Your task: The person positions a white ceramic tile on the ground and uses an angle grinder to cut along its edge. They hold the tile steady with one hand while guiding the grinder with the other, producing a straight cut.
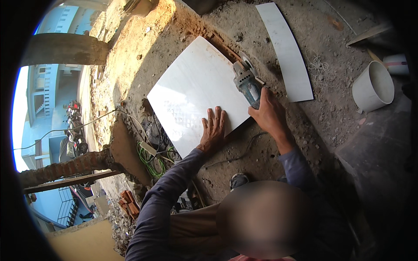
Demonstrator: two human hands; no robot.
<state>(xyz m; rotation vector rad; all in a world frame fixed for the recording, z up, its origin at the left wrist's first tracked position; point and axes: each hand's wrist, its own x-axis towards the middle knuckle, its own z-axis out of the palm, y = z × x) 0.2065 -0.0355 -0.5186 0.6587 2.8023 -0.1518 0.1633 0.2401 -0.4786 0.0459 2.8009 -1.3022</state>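
Note:
A large white glossy tile lies on the dirt in front of me. My left hand presses flat on its near part, fingers spread. With my right hand I grip an angle grinder by its body, fingers wrapped round it. The grinder sits over the tile's right edge, with its disc at the far end. Whether the disc touches the tile is hard to tell. A dark cord runs along the ground below the tile.
A narrow white tile strip lies to the right, with tangled string beside it. A white bucket rests tilted at far right. Green cable coils left of the tile, near broken bricks and a masonry post.

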